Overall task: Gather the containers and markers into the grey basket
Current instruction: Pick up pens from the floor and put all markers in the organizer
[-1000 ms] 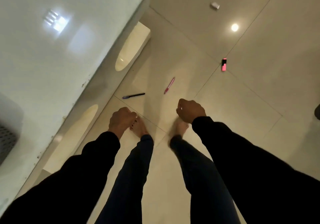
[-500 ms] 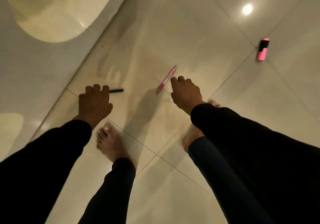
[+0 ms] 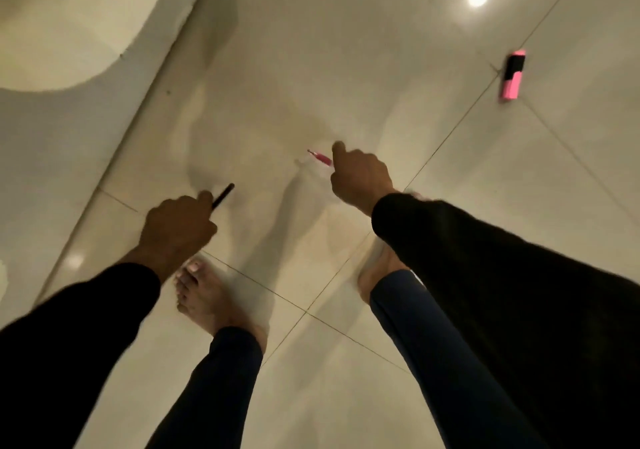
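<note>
Gripping a slim black pen [image 3: 223, 195], the left hand [image 3: 176, 226] curls around it just above the glossy tiled floor [image 3: 277, 67]; the right hand [image 3: 360, 178] pinches a thin pink pen [image 3: 320, 157]. Pickup underway; next likely the stubby pink-and-black highlighter [image 3: 512, 76], well apart. Basket unseen.

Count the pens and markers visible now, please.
3. A black pen is held in the left hand, a pink pen in the right hand, and a pink highlighter lies on the floor, far right. More may lie outside the view.
</note>
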